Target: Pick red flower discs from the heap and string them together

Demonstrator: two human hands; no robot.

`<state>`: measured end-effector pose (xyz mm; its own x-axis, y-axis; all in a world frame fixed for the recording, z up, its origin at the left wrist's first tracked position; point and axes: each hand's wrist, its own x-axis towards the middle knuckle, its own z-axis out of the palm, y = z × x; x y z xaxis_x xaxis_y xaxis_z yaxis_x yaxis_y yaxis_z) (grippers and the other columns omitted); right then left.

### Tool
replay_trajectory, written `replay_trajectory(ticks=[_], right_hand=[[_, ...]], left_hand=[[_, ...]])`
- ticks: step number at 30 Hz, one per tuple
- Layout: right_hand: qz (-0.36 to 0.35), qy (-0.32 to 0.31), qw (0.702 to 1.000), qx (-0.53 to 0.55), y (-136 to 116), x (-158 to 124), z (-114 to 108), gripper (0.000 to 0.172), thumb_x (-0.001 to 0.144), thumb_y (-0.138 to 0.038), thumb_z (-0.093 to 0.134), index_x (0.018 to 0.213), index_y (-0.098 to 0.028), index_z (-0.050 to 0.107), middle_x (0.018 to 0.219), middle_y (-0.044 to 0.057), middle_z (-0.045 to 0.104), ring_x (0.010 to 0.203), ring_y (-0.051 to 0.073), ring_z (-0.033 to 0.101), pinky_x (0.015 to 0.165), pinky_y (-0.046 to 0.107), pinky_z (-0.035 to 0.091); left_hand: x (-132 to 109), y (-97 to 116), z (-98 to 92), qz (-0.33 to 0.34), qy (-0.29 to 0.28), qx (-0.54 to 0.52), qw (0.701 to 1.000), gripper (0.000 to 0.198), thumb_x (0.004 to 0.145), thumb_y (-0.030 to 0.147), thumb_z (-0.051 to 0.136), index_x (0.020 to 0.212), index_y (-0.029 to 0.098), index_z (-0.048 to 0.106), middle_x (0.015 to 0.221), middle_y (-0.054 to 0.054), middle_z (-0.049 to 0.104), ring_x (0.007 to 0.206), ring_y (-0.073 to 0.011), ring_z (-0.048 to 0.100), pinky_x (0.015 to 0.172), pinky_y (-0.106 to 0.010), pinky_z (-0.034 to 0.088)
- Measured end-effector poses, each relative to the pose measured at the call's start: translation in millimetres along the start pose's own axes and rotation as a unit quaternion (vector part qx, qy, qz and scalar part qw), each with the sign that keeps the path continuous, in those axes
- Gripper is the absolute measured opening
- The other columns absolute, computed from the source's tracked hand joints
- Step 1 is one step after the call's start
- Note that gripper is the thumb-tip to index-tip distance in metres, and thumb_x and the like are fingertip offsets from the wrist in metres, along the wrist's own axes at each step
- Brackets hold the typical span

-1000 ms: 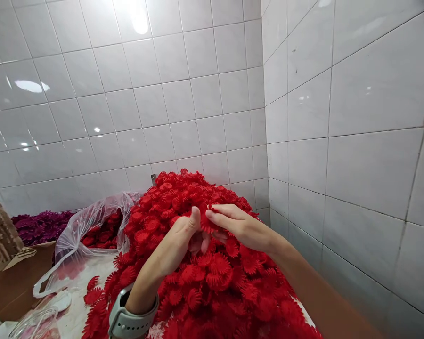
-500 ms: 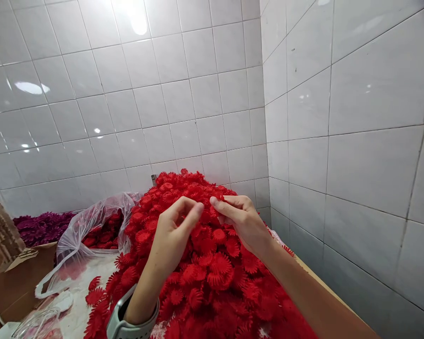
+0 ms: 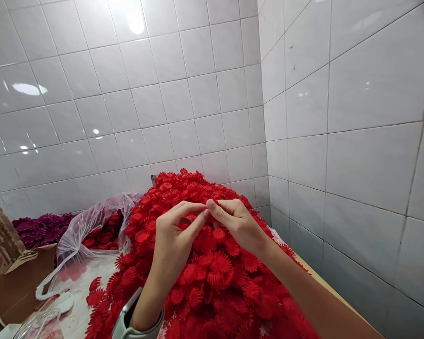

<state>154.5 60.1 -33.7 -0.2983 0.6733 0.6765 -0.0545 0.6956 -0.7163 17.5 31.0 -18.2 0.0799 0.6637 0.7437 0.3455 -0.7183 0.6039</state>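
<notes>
My left hand (image 3: 175,235) is closed in a pinch, thumb and forefinger almost touching, with a pale smartwatch (image 3: 137,320) on its wrist. Its fingertips meet those of my right hand (image 3: 238,223), whose thumb presses against its bent fingers. A bit of red, part of a small fringed flower piece, is pinched in the right fingers; most of it is hidden. What the left fingertips hold is too small to make out. Both hands hover above a large heap of red fringed flower pieces (image 3: 221,270), piled up against the tiled wall.
Left of the heap, a clear plastic bag (image 3: 74,230) holds darker red flower pieces (image 3: 106,233). Behind it lie purple flower pieces (image 3: 44,228), beside a cardboard box (image 3: 17,282). White tiled walls (image 3: 205,94) meet in a corner at the back right.
My left hand's thumb and forefinger have come together and moved right to meet the right fingertips. The right hand has shifted slightly; the red bit at its fingers shows less now.
</notes>
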Motion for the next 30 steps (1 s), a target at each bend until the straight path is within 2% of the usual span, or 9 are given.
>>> replay_trajectory(ticks=[3, 7, 12, 15, 17, 21, 26, 28, 30], right_hand=[[-0.008, -0.015, 1.0, -0.019, -2, -1, 0, 0.048, 0.091, -0.052, 0.038, 0.056, -0.019, 0.038, 0.056, -0.004, 0.032, 0.052, 0.01, 0.028, 0.049, 0.026, 0.024], [0.004, -0.014, 1.0, -0.02, -6, -2, -3, 0.048, 0.093, -0.042, 0.031, 0.055, -0.018, 0.046, 0.054, -0.003, 0.036, 0.051, 0.011, 0.031, 0.049, 0.027, 0.025], [-0.025, 0.006, 0.998, -0.062, -5, -3, -4, 0.044, 0.092, -0.035, 0.032, 0.056, -0.017, 0.051, 0.051, -0.003, 0.037, 0.047, 0.01, 0.032, 0.049, 0.027, 0.027], [-0.071, 0.039, 0.987, -0.138, -1, -3, 1, 0.042, 0.092, -0.03, 0.03, 0.056, -0.018, 0.048, 0.049, -0.003, 0.039, 0.045, 0.01, 0.035, 0.049, 0.027, 0.028], [-0.106, 0.056, 0.969, -0.216, 2, -3, 5, 0.04, 0.092, -0.027, 0.028, 0.056, -0.019, 0.044, 0.051, -0.001, 0.042, 0.047, 0.011, 0.038, 0.051, 0.026, 0.03], [-0.185, 0.05, 0.904, -0.381, 14, 1, 10, 0.036, 0.091, -0.019, 0.027, 0.057, -0.02, 0.038, 0.051, 0.0, 0.044, 0.048, 0.012, 0.038, 0.052, 0.028, 0.029], [-0.255, 0.016, 0.846, -0.469, 20, 1, 11, 0.036, 0.089, -0.016, 0.03, 0.056, -0.019, 0.044, 0.049, 0.002, 0.047, 0.048, 0.015, 0.037, 0.049, 0.03, 0.023], [-0.297, -0.003, 0.811, -0.505, 13, -5, 18, 0.037, 0.088, -0.013, 0.032, 0.055, -0.018, 0.048, 0.048, 0.003, 0.049, 0.047, 0.015, 0.037, 0.048, 0.031, 0.022], [-0.337, -0.029, 0.796, -0.502, 1, -15, 29, 0.035, 0.085, -0.011, 0.036, 0.054, -0.018, 0.051, 0.047, 0.002, 0.05, 0.044, 0.015, 0.036, 0.046, 0.031, 0.021]], left_hand=[[1, -1, -0.7, 0.018, 0.027, 0.043, 0.999, 0.009, 0.075, 0.022, 0.064, 0.073, 0.02, 0.073, 0.074, -0.001, 0.07, 0.067, -0.0157, 0.061, 0.058, -0.021, 0.044], [2, -4, 0.1, 0.026, 0.026, 0.049, 0.998, 0.008, 0.076, 0.021, 0.064, 0.071, 0.02, 0.07, 0.074, -0.001, 0.069, 0.07, -0.0154, 0.06, 0.063, -0.021, 0.045], [2, -7, 2.6, -0.054, 0.049, -0.024, 0.997, 0.009, 0.074, 0.026, 0.065, 0.072, 0.019, 0.071, 0.072, 0.001, 0.067, 0.068, -0.0143, 0.059, 0.063, -0.021, 0.045], [6, -13, 3.3, -0.103, 0.086, -0.08, 0.988, 0.008, 0.07, 0.025, 0.068, 0.071, 0.018, 0.07, 0.067, 0.002, 0.065, 0.064, -0.012, 0.057, 0.062, -0.021, 0.044], [9, -19, 3.6, -0.136, 0.122, -0.132, 0.974, 0.009, 0.066, 0.025, 0.07, 0.07, 0.016, 0.07, 0.065, 0.003, 0.065, 0.061, -0.0109, 0.056, 0.061, -0.021, 0.045], [14, -28, 6.7, -0.17, 0.165, -0.191, 0.953, 0.013, 0.059, 0.025, 0.072, 0.065, 0.015, 0.069, 0.063, 0.003, 0.064, 0.059, -0.0103, 0.055, 0.058, -0.021, 0.046], [16, -39, 12.7, -0.208, 0.191, -0.237, 0.93, 0.015, 0.052, 0.022, 0.073, 0.064, 0.014, 0.068, 0.064, 0.0, 0.066, 0.061, -0.0113, 0.057, 0.053, -0.02, 0.046], [20, -47, 8.3, -0.224, 0.209, -0.262, 0.915, 0.014, 0.052, 0.019, 0.073, 0.064, 0.014, 0.067, 0.065, 0.0, 0.066, 0.06, -0.0109, 0.057, 0.053, -0.02, 0.046], [25, -55, -2.3, -0.237, 0.224, -0.291, 0.899, 0.01, 0.056, 0.019, 0.071, 0.063, 0.015, 0.065, 0.062, 0.002, 0.065, 0.057, -0.0098, 0.057, 0.055, -0.021, 0.048]])
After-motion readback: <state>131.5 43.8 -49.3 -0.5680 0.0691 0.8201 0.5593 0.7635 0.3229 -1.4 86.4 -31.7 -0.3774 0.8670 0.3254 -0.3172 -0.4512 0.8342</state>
